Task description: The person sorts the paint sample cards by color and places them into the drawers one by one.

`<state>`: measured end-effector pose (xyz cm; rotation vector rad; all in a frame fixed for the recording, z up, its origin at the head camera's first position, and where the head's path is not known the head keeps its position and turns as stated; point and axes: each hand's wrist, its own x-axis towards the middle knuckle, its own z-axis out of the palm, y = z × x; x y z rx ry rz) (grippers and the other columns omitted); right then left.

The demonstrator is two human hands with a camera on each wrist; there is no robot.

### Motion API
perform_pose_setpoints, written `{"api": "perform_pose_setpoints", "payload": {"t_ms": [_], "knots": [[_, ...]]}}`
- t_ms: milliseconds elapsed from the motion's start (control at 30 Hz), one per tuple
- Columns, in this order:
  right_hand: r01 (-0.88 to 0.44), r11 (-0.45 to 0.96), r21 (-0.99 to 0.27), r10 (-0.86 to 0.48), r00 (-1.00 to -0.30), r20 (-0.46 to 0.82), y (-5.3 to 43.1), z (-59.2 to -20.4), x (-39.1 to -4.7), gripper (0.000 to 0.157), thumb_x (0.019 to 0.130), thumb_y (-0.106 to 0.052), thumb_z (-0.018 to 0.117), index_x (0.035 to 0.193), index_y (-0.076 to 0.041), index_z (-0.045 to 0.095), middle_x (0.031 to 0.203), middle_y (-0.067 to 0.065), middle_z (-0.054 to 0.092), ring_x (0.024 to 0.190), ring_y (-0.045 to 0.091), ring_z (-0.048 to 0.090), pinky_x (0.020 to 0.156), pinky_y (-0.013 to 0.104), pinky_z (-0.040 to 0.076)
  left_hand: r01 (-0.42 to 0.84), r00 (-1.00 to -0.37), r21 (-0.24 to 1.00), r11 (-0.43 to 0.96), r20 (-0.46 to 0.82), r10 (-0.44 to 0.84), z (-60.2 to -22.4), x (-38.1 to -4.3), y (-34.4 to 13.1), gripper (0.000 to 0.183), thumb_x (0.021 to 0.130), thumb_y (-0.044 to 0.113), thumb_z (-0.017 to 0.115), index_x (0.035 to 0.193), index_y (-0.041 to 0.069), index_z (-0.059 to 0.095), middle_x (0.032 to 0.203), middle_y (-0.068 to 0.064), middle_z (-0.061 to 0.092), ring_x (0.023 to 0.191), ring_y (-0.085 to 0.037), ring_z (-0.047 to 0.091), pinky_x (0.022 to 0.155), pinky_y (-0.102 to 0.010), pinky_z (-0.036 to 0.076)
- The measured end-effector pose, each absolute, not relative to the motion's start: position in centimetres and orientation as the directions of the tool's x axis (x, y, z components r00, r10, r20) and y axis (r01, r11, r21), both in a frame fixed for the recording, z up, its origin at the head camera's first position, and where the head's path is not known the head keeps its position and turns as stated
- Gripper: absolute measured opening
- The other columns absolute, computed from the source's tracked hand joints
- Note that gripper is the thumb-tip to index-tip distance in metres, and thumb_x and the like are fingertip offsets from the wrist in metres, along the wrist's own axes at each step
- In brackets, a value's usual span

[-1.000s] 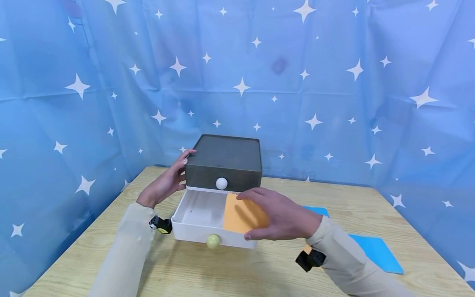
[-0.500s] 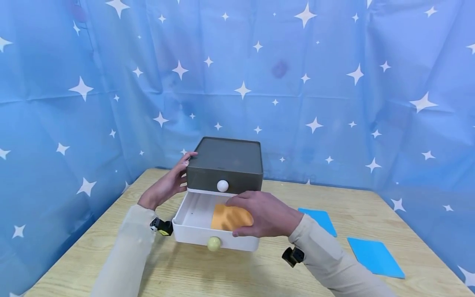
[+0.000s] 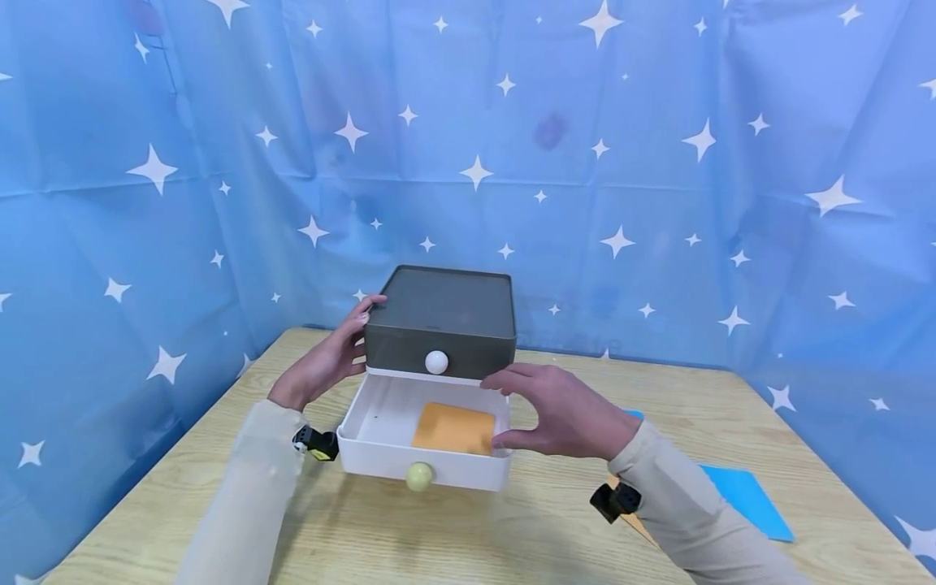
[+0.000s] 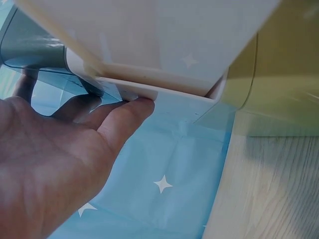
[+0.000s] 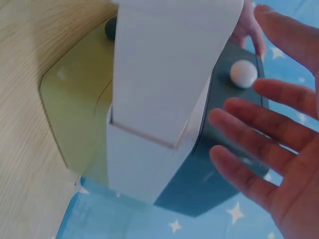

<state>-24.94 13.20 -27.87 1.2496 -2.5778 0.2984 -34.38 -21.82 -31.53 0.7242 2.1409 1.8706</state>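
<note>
The orange card [image 3: 455,428] lies inside the drawer unit [image 3: 446,301], in its pulled-out white drawer [image 3: 380,454], so placing it looks finished; the right hand [image 3: 563,412], fingers released, is at the unit's right, the left hand [image 3: 324,370] touches its left side with unclenched fingers, and a straight push inward probably comes next.

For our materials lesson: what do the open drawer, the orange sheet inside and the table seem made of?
White drawer: probably smooth plastic, given its even surface and rounded corners. Orange sheet: matte, evenly coloured; perhaps paper or felt. Table: matte wood or laminate, showing grain.
</note>
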Motion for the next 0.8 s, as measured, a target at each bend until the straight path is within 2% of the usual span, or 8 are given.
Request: {"api": "perform_pose_setpoints", "payload": {"t_ms": [133,300,533,700,800], "knots": [[-0.768,0.635,-0.079,-0.711,-0.622,0.329,14.8,-28.0,-25.0,0.059,0.081,-0.042,0.083,0.129,-0.014,0.063,0.121,-0.001,0.070,0.097,0.011,0.067,0.082,0.034,0.056,0.227,-0.857,0.971,0.073,0.164,0.488,-31.6,-34.4,-21.8,0.055,0.107,0.054,0.026,0.158,0.041,0.010,0.167,-0.011,0.013,0.148,-0.043,0.033,0.104,-0.043,0.046],[-0.704,0.707,-0.071,-0.663,-0.695,0.277,17.3,-28.8,-24.9,0.055,0.083,-0.044,0.080,0.128,-0.017,0.064,0.121,-0.003,0.070,0.096,0.010,0.068,0.081,0.034,0.056,0.227,-0.861,0.971,0.072,0.166,0.481,-31.5,-34.3,-21.9,0.054,0.107,0.054,0.025,0.158,0.041,0.010,0.166,-0.012,0.014,0.147,-0.044,0.035,0.102,-0.040,0.047],[-0.638,0.765,-0.089,-0.610,-0.762,0.217,22.4,-31.1,-24.7,0.051,0.084,-0.046,0.079,0.123,-0.016,0.065,0.116,-0.003,0.070,0.089,0.006,0.065,0.076,0.031,0.055,0.227,-0.857,0.972,0.056,0.172,0.485,-31.3,-34.3,-21.8,0.053,0.108,0.051,0.025,0.158,0.041,0.010,0.166,-0.012,0.015,0.146,-0.043,0.036,0.098,-0.036,0.049],[-0.555,0.819,-0.144,-0.542,-0.832,0.120,26.0,-33.5,-24.7,0.055,0.084,-0.048,0.077,0.124,-0.013,0.064,0.119,0.004,0.069,0.090,0.015,0.067,0.072,0.030,0.054,0.226,-0.860,0.972,0.065,0.167,0.482,-31.2,-34.5,-21.7,0.053,0.108,0.051,0.024,0.158,0.041,0.010,0.166,-0.012,0.016,0.146,-0.043,0.036,0.099,-0.037,0.049],[-0.494,0.853,-0.172,-0.496,-0.868,0.032,27.8,-35.1,-24.8,0.062,0.083,-0.051,0.077,0.126,-0.009,0.063,0.121,0.008,0.068,0.096,0.023,0.068,0.074,0.036,0.055,0.218,-0.863,0.974,0.065,0.162,0.478,-31.4,-34.5,-21.7,0.053,0.108,0.052,0.024,0.157,0.041,0.011,0.165,-0.012,0.017,0.146,-0.043,0.037,0.099,-0.038,0.048]]}}
